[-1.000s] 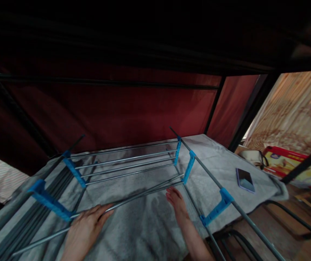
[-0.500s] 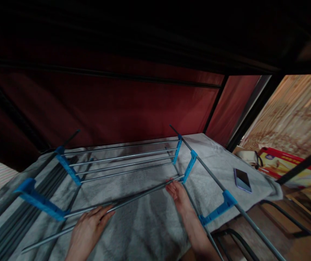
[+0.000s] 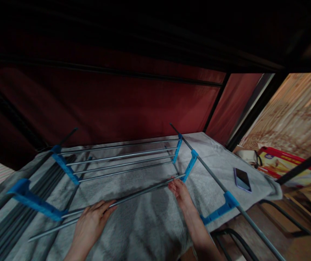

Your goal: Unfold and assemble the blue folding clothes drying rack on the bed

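Note:
My left hand [image 3: 92, 221] is closed around a thin grey metal tube [image 3: 52, 230], whose free end sticks out to the lower left. My right hand [image 3: 181, 194] pinches at the tube's right part, close to a blue plastic bracket [image 3: 190, 166]. Another tube runs alongside, from the left front blue bracket [image 3: 36, 203]; near my right fingers the two overlap and are hard to tell apart. Behind them, several crossbars [image 3: 125, 156] span the rear left bracket [image 3: 65, 165] and the rear right bracket [image 3: 177, 149]. A further bracket [image 3: 220, 211] sits on the right upright tube [image 3: 212, 177].
Grey cloth [image 3: 141, 232] lies under the frame. A bundle of grey tubes [image 3: 33, 210] is at the left. On the right are a phone [image 3: 242, 179], a red and yellow box [image 3: 282, 163] and black curved metal bars [image 3: 234, 233]. A red curtain [image 3: 122, 105] hangs behind.
The tube in my hands has slid a little to the right and up, its free left end now nearer the left bracket. Both hands have shifted slightly with it.

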The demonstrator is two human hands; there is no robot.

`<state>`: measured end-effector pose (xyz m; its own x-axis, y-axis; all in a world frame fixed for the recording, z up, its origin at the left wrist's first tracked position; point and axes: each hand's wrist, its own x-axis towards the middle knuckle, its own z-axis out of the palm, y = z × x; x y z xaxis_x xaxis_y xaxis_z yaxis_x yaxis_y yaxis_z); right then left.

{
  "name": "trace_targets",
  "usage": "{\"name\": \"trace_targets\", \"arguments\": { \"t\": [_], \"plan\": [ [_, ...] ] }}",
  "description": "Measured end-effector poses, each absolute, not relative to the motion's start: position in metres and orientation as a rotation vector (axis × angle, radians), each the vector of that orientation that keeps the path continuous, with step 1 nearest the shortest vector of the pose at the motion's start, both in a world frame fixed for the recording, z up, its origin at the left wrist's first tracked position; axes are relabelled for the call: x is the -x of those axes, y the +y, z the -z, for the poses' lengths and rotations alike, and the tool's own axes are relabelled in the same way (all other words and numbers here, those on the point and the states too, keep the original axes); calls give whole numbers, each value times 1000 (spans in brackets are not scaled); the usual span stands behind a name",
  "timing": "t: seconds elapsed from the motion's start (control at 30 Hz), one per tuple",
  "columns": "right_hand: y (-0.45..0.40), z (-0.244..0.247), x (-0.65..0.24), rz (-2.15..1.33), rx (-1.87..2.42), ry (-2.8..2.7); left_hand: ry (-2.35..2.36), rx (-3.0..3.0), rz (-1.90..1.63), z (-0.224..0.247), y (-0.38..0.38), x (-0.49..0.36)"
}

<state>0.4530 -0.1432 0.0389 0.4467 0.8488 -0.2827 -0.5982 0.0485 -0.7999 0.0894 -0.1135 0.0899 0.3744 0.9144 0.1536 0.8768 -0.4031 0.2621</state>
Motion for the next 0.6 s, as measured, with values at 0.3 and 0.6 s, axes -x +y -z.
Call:
{"name": "trace_targets", "arguments": {
  "t": [0.3, 0.6],
  "plan": [
    [-155, -15, -472, -772, 1395, -506, 1533, -2540, -476, -103, -102, -94],
    [-153, -13, -524, -433, 1566, -691, 1501, -2566, -490, -107, -100, -99]
  ]
}}
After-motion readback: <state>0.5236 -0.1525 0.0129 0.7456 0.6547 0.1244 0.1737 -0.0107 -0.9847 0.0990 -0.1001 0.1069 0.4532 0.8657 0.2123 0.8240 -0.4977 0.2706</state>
